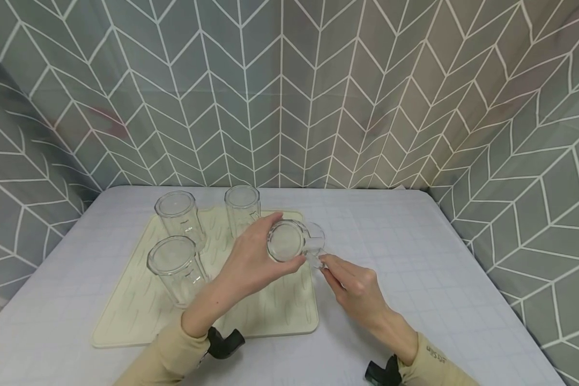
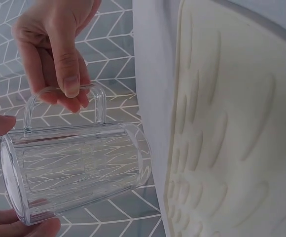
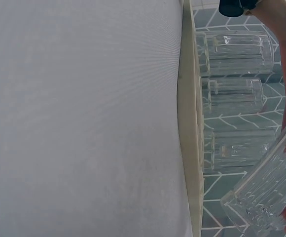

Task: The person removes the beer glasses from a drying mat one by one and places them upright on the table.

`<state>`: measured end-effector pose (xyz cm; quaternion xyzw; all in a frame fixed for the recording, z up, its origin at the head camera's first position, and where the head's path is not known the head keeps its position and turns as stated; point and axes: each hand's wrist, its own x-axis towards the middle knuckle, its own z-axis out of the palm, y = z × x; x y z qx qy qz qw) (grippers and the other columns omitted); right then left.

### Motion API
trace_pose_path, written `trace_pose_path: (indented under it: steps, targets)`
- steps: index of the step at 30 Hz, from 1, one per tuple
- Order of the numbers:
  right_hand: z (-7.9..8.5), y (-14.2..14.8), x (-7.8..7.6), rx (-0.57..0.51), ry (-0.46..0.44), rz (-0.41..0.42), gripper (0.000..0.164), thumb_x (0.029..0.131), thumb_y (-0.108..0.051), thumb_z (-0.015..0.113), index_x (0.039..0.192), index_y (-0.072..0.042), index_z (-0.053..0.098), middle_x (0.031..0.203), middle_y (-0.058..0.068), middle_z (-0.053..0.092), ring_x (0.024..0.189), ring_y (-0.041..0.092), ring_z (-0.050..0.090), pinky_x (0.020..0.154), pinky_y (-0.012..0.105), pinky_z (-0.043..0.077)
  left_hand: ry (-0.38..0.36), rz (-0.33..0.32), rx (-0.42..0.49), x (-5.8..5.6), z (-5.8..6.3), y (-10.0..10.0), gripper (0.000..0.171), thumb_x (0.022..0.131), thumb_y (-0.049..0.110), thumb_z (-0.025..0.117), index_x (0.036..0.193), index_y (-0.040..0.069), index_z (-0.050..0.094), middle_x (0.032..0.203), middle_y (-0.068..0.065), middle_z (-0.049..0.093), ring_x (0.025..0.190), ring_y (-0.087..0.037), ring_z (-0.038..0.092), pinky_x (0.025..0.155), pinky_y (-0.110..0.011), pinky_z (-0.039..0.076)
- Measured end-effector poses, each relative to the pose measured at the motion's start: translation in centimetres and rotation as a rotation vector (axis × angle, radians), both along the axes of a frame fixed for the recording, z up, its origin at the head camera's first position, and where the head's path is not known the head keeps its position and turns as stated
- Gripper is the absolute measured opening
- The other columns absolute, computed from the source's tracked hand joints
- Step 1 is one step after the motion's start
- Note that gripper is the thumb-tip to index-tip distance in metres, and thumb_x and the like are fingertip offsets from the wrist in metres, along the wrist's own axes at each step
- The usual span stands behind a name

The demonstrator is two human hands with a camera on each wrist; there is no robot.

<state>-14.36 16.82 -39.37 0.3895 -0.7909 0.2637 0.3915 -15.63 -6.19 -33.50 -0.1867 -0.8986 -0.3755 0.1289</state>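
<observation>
My left hand [image 1: 251, 257] holds a clear glass mug [image 1: 286, 241] near one end, with the thumb and fingers spread on opposite sides of it. My right hand [image 1: 359, 284] pinches the mug's handle [image 2: 101, 104] between thumb and fingers. In the left wrist view, the mug is off the mat, its faceted wall see-through and nothing visible inside. The right wrist view catches the mug's lower part, tilted, at the right edge. Some of the left hand's fingers [image 2: 15, 228] show at the left edge of the left wrist view.
A cream ridged mat [image 1: 280, 316] lies on the white-covered table [image 1: 415, 241]. Three more clear glasses stand on it: back left [image 1: 176, 212], front left [image 1: 173, 268] and back middle [image 1: 241, 206]. A grey curtain [image 1: 280, 96] with white lines surrounds the back and sides.
</observation>
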Motion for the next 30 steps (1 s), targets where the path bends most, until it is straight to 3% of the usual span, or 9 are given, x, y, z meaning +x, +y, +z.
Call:
trace_pose_path:
  steps: [15, 20, 26, 30]
  targets:
    - [-0.18, 0.03, -0.02, -0.001, -0.012, -0.015, 0.027, 0.105, -0.017, 0.051, 0.100, 0.001, 0.071, 0.091, 0.013, 0.076, 0.077, 0.025, 0.075, 0.064, 0.031, 0.063, 0.049, 0.010, 0.038, -0.29, -0.59, 0.34, 0.079, 0.071, 0.041, 0.088, 0.134, 0.004, 0.056, 0.129, -0.009, 0.064, 0.119, -0.025, 0.062, 0.096, -0.045, 0.056]
    - [-0.23, 0.09, 0.02, 0.002, -0.030, -0.013, 0.009, 0.094, -0.003, 0.067, 0.100, 0.001, 0.072, 0.092, 0.013, 0.076, 0.077, 0.025, 0.075, 0.063, 0.030, 0.063, 0.048, 0.008, 0.045, -0.41, -0.69, 0.40, 0.078, 0.071, 0.039, 0.088, 0.134, 0.005, 0.057, 0.128, -0.009, 0.065, 0.117, -0.025, 0.063, 0.094, -0.043, 0.057]
    - [-0.21, 0.07, 0.03, 0.001, -0.038, -0.022, 0.025, 0.077, 0.009, 0.077, 0.101, 0.002, 0.073, 0.092, 0.013, 0.076, 0.077, 0.025, 0.075, 0.066, 0.031, 0.064, 0.064, 0.006, 0.054, -0.45, -0.83, 0.44, 0.077, 0.070, 0.037, 0.088, 0.132, 0.003, 0.058, 0.126, -0.010, 0.066, 0.113, -0.025, 0.065, 0.090, -0.042, 0.058]
    - [-0.17, 0.05, 0.01, -0.010, -0.043, -0.032, 0.029, 0.074, 0.010, 0.078, 0.102, 0.001, 0.073, 0.093, 0.013, 0.077, 0.079, 0.025, 0.075, 0.068, 0.032, 0.064, 0.065, 0.004, 0.064, -0.46, -0.83, 0.44, 0.077, 0.070, 0.036, 0.088, 0.132, 0.003, 0.058, 0.125, -0.011, 0.066, 0.111, -0.027, 0.066, 0.088, -0.042, 0.059]
